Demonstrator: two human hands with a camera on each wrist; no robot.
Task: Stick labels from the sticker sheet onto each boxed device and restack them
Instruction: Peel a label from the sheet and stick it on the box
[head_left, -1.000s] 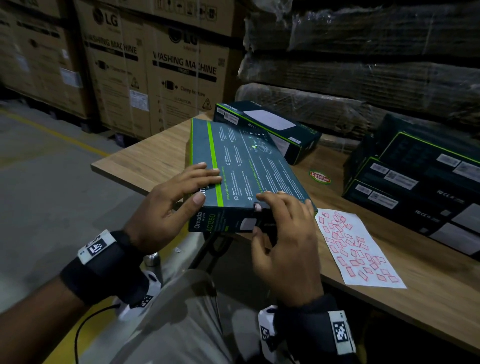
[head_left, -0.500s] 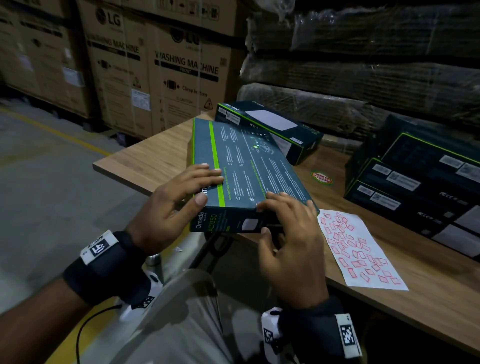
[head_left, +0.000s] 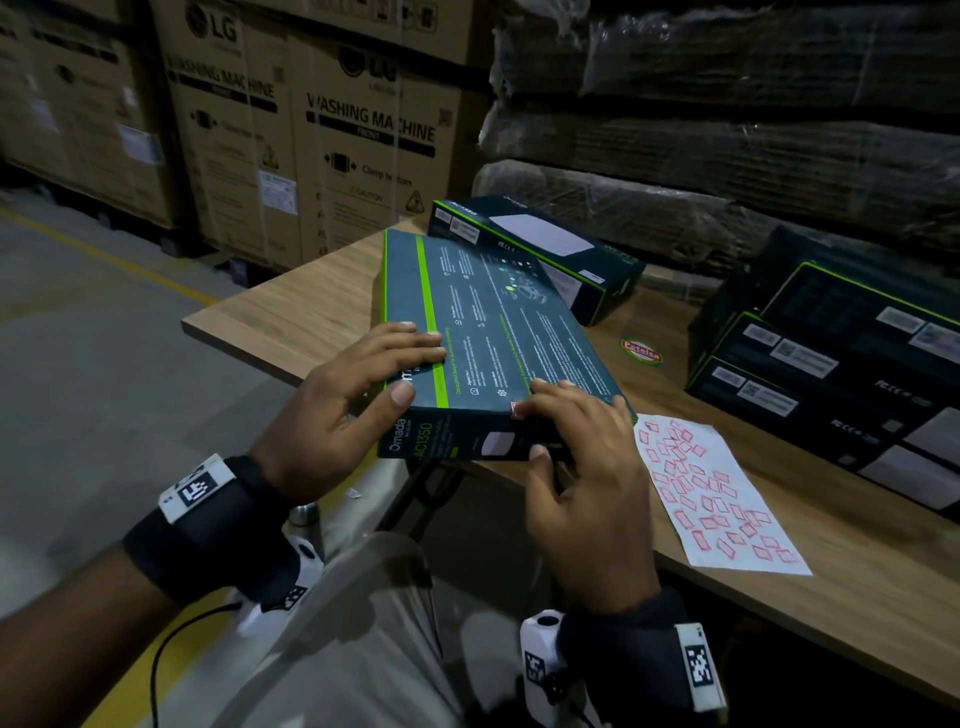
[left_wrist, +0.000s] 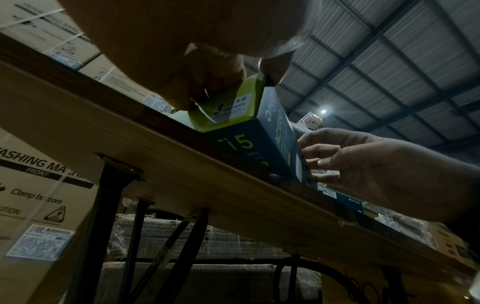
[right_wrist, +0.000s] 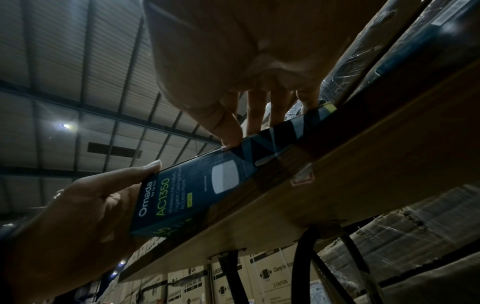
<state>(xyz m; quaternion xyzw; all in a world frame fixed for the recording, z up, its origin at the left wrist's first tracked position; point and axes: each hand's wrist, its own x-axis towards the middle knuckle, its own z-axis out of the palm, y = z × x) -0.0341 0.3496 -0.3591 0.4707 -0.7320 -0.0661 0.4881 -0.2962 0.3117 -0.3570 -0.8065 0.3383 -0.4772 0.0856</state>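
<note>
Two hands on one box right now. Boxed device (head_left: 483, 332) lies flat on the surface (head_left: 291, 317), its near end overhanging the surface edge toward the person.

Left hand (head_left: 337, 410) holds the box's near-left corner: fingers flat across the top by the green stripe, thumb on the near end face. That's the anchor.

Right hand (head_left: 582, 457) sits at the box's near-right corner, fingers laid over the top edge, thumb on the end face. A small red label (head_left: 516, 409) shows at that edge by the fingertips; the right wrist view puts the thumb tip right on it. Judging from that, the step is pressing the label down, apparently where it wraps the edge.

How to do it well:
- keep the left hand's weight on the box, since the overhang can tip or slide under the push
- rub from the label's middle outward, then over the fold, so no corner lifts
- check both faces before letting go

Sticker sheet (head_left: 717, 493) lies just right of the box, many red labels left. Stack of dark boxes (head_left: 831, 364) is further right of the box; one more box (head_left: 535, 249) lies behind it. Restacking not started for this one.
</note>
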